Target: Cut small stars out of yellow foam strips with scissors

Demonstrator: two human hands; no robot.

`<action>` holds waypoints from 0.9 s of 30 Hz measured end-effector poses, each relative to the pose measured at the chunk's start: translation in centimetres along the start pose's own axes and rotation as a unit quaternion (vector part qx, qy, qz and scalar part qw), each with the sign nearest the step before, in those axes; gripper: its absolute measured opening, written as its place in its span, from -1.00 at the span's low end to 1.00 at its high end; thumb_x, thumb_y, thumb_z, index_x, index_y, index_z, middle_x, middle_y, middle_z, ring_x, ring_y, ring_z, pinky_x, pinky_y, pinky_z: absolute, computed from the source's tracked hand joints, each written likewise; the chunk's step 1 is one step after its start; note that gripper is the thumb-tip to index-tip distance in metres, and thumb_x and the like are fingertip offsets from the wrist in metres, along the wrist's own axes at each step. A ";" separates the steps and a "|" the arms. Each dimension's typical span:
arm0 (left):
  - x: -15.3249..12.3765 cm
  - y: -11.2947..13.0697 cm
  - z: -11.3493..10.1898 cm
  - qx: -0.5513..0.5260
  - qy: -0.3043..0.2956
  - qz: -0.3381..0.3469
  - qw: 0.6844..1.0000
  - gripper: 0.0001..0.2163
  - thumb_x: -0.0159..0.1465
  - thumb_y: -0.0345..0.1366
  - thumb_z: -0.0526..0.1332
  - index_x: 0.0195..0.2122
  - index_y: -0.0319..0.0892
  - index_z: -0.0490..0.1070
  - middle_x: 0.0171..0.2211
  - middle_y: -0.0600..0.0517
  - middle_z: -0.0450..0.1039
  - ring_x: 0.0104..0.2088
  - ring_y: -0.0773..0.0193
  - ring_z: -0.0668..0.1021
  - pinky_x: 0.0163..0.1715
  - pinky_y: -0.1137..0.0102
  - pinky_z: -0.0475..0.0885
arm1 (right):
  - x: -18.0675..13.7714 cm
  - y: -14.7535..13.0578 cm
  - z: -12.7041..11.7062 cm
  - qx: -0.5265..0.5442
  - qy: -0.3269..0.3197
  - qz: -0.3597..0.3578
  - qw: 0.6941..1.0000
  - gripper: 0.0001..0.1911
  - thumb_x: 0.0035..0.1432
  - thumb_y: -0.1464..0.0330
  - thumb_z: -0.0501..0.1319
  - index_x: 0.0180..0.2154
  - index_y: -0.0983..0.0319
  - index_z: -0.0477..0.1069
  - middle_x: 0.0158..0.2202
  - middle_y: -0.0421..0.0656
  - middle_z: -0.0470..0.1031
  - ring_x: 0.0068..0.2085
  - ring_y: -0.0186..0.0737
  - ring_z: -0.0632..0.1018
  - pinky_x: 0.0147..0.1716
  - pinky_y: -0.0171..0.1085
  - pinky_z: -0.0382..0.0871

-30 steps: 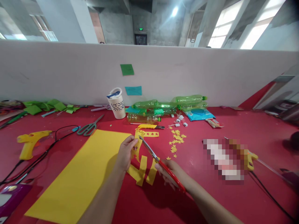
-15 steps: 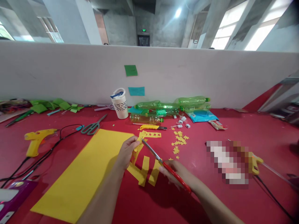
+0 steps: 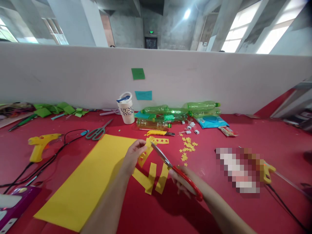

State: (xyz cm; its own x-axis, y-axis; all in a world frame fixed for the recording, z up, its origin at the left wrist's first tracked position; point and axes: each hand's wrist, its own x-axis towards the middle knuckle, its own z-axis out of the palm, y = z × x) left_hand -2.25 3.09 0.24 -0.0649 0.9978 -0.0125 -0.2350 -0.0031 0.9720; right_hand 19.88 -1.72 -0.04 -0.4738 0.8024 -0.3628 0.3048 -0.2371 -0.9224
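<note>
Between its fingertips my left hand (image 3: 135,156) pinches a small yellow paper piece (image 3: 150,141). My right hand (image 3: 184,182) grips red-handled scissors (image 3: 187,178), their tips at that piece. Whether the blades touch the paper I cannot tell. Under and beside the hands lie plain yellow strips (image 3: 151,178) and a strip with star-shaped holes (image 3: 162,141). Cut-out yellow stars (image 3: 188,146) lie scattered to the right. A large yellow sheet (image 3: 90,178) rests beneath my left forearm.
A yellow utility knife (image 3: 159,133), green plastic bottles (image 3: 156,110) and a white cup (image 3: 126,109) stand or lie behind. Grey scissors (image 3: 97,132) and a yellow glue gun (image 3: 40,146) are at left. Another glue gun (image 3: 267,170) lies right, beside a blurred patch.
The scissors' handles have spread and the red loop has swung lower right. The blade tips sit slightly further right. My left hand still holds the yellow piece.
</note>
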 end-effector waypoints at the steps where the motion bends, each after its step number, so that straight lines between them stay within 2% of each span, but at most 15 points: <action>1: 0.0 0.1 0.1 0.011 0.020 0.025 0.999 -0.89 0.00 -0.31 0.23 -0.42 -0.16 0.38 -0.48 0.11 0.36 -0.48 0.40 0.39 -0.44 0.51 0.27 | 0.2 0.1 0.1 0.019 0.015 -0.002 1.000 -0.57 0.09 0.01 -0.01 -0.54 0.24 0.16 -0.83 -0.41 0.11 -0.83 -0.50 0.21 -0.70 -0.43 0.29; 3: -0.3 0.5 0.3 0.037 0.001 0.042 0.998 -0.92 0.04 -0.28 0.19 -0.47 -0.16 0.39 -0.55 0.12 0.35 -0.54 0.42 0.36 -0.51 0.53 0.23 | 0.6 0.2 0.1 0.049 0.049 -0.010 0.998 -0.56 0.11 0.00 -0.04 -0.53 0.23 0.15 -0.86 -0.45 0.08 -0.85 -0.50 0.18 -0.65 -0.39 0.34; 4: -0.6 0.6 0.5 0.051 -0.046 0.024 0.997 -0.87 0.08 -0.25 0.16 -0.50 -0.17 0.41 -0.63 0.12 0.31 -0.61 0.42 0.31 -0.56 0.52 0.19 | 0.8 0.3 0.2 0.059 0.061 -0.012 0.996 -0.56 0.11 0.00 -0.05 -0.53 0.23 0.14 -0.87 -0.45 0.07 -0.86 -0.50 0.17 -0.65 -0.39 0.34; 5: -0.9 0.7 0.8 0.072 -0.117 -0.009 0.991 -0.80 0.12 -0.21 0.11 -0.52 -0.18 0.42 -0.71 0.12 0.26 -0.67 0.43 0.27 -0.61 0.51 0.16 | 0.9 0.4 0.2 0.065 0.066 -0.010 0.996 -0.56 0.11 -0.01 -0.05 -0.53 0.23 0.14 -0.87 -0.45 0.07 -0.86 -0.50 0.17 -0.67 -0.40 0.33; 8: -2.1 0.5 1.9 0.122 -0.318 -0.113 0.933 -0.70 0.16 -0.12 0.04 -0.46 -0.20 0.47 -0.75 0.09 0.24 -0.71 0.41 0.24 -0.64 0.48 0.13 | 1.1 0.4 0.3 0.070 0.071 -0.011 0.995 -0.55 0.09 -0.02 -0.04 -0.52 0.23 0.15 -0.86 -0.44 0.08 -0.87 -0.50 0.15 -0.78 -0.46 0.20; 10: -2.6 -0.1 2.6 0.117 -0.338 -0.151 0.922 -0.66 0.17 -0.07 0.02 -0.43 -0.20 0.46 -0.75 0.08 0.26 -0.73 0.41 0.25 -0.66 0.48 0.12 | 1.0 0.3 0.4 0.072 0.070 -0.022 0.995 -0.55 0.08 -0.02 -0.04 -0.52 0.23 0.15 -0.85 -0.44 0.08 -0.86 -0.50 0.14 -0.81 -0.48 0.14; 12: -2.7 -0.7 3.1 0.100 -0.310 -0.160 0.932 -0.62 0.17 -0.03 -0.01 -0.49 -0.21 0.42 -0.75 0.07 0.26 -0.72 0.41 0.26 -0.66 0.49 0.12 | 0.8 0.3 0.6 0.072 0.068 -0.037 0.994 -0.55 0.09 -0.02 -0.03 -0.53 0.23 0.15 -0.86 -0.44 0.08 -0.85 -0.50 0.15 -0.75 -0.46 0.21; 15: -2.2 -1.1 3.2 0.048 -0.233 -0.141 0.961 -0.64 0.17 -0.01 -0.04 -0.42 -0.18 0.38 -0.71 0.10 0.27 -0.70 0.40 0.27 -0.66 0.50 0.11 | 0.6 0.2 0.9 0.053 0.069 -0.037 0.996 -0.55 0.09 -0.01 -0.02 -0.54 0.23 0.15 -0.85 -0.44 0.09 -0.84 -0.50 0.18 -0.66 -0.42 0.29; 18: -1.8 -1.2 3.1 -0.015 -0.159 -0.122 0.980 -0.66 0.18 -0.01 -0.05 -0.42 -0.17 0.31 -0.68 0.12 0.28 -0.68 0.42 0.28 -0.66 0.51 0.12 | 0.4 0.1 0.9 0.034 0.074 -0.030 0.996 -0.55 0.08 -0.02 -0.02 -0.55 0.23 0.14 -0.82 -0.43 0.10 -0.82 -0.50 0.19 -0.67 -0.43 0.28; 21: -1.7 -1.3 3.1 -0.056 -0.116 -0.099 0.987 -0.71 0.17 -0.04 0.02 -0.45 -0.18 0.26 -0.66 0.13 0.29 -0.66 0.45 0.28 -0.65 0.52 0.12 | 0.2 -0.1 1.0 0.026 0.073 -0.033 0.996 -0.55 0.07 -0.02 -0.01 -0.56 0.22 0.12 -0.79 -0.41 0.12 -0.81 -0.50 0.19 -0.71 -0.45 0.23; 24: -1.6 -1.4 3.2 -0.077 -0.064 -0.088 0.991 -0.75 0.14 -0.13 0.12 -0.22 -0.13 0.25 -0.56 0.13 0.34 -0.59 0.45 0.35 -0.60 0.53 0.19 | 0.2 -0.1 0.9 0.023 0.068 -0.030 0.997 -0.56 0.08 -0.01 -0.01 -0.55 0.22 0.12 -0.79 -0.41 0.10 -0.81 -0.50 0.20 -0.75 -0.47 0.19; 27: -1.3 -1.5 3.1 -0.119 -0.027 -0.071 0.990 -0.65 0.10 -0.23 0.19 -0.07 -0.05 0.20 -0.39 0.10 0.37 -0.38 0.40 0.44 -0.35 0.47 0.31 | 0.3 0.2 0.9 0.026 0.068 -0.031 0.997 -0.57 0.08 0.00 0.00 -0.55 0.23 0.14 -0.78 -0.41 0.11 -0.81 -0.51 0.19 -0.77 -0.48 0.19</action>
State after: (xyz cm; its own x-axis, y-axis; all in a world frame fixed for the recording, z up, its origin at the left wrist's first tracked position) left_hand 1.18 2.00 -0.46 0.0357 0.9915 -0.1252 -0.4606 0.1275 0.8784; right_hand 19.02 -2.00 -0.42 -0.3734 0.8821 -0.2873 0.2332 -0.2105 -0.9494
